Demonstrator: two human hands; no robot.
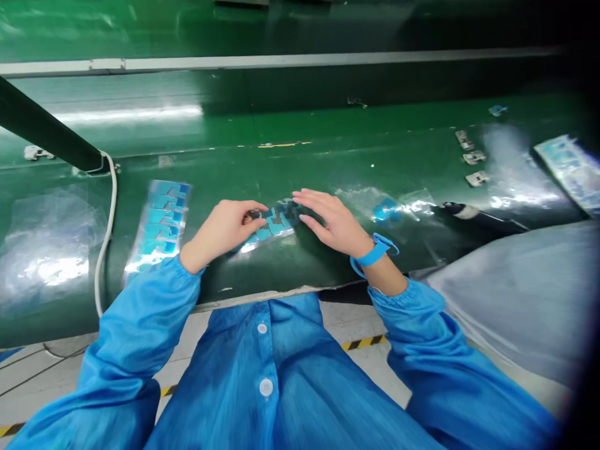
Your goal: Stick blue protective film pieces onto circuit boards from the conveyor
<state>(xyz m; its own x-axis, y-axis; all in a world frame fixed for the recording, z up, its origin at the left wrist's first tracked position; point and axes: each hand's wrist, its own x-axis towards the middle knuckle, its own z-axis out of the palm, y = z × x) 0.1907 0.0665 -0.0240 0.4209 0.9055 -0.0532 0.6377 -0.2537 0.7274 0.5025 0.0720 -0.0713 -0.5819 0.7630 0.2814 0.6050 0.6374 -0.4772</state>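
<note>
In front of me on the green bench lies a clear plastic sheet (pixel 273 226) bearing blue and dark cut-out pieces. My left hand (pixel 229 226) is closed at its left end, thumb and forefinger curled on the edge. At the right end my right hand (pixel 330 219) has its fingers stretched out and the thumb apart; whether the fingertips touch the sheet is hard to tell. A blue strap (pixel 375 251) circles my right wrist. Left of my left hand lies a similar sheet (pixel 162 219) with a column of blue pieces.
Clear plastic film (pixel 51 244) lies far left, beside a white cable (pixel 110 231) and a dark post (pixel 51 128). Right of me are a blue piece (pixel 387 211) on clear film, a black-handled tool (pixel 482 215), small metal parts (pixel 477 179), stacked sheets (pixel 569 169) and a grey cloth-like surface (pixel 525 294).
</note>
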